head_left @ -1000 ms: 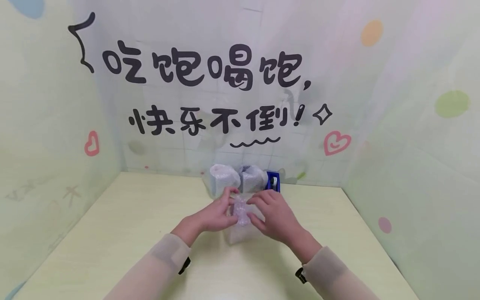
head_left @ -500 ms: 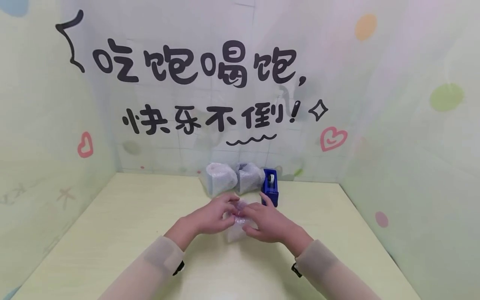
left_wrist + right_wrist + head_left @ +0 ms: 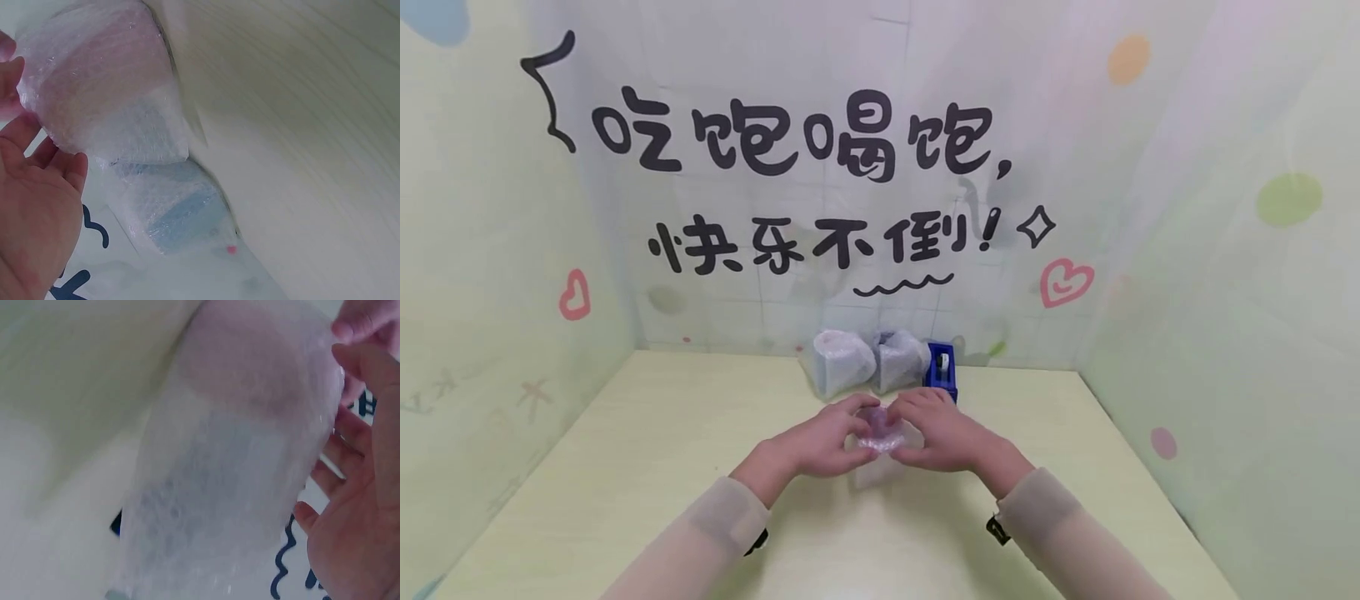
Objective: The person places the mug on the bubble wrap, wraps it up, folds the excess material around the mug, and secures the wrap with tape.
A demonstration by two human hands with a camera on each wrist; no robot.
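Note:
A pinkish object loosely covered in clear bubble wrap (image 3: pixel 880 475) stands upright at the middle of the table; the wrap hides what it is. From the left, my left hand (image 3: pixel 820 440) grips the top of the wrap, thumb at the front and fingers curled at the far side. Opposite it, my right hand (image 3: pixel 943 433) holds the same top edge, its thumb close to the left one. The right wrist view shows the wrap's long side (image 3: pixel 212 469) hanging below my fingers. In the left wrist view, fingertips (image 3: pixel 76 165) lie against the wrap's edge.
Behind the hands, two more bubble-wrapped bundles (image 3: pixel 844 364) (image 3: pixel 901 360) stand by the back wall. A blue tape dispenser (image 3: pixel 942 367) sits right of them, partly behind my right hand. Printed walls (image 3: pixel 1225 333) enclose the light wooden table (image 3: pixel 700 433) on three sides.
Both hands have closed in on the top of the wrap, gathering it inward. The thumbs have come nearer each other at the front, and the right index finger has come down.

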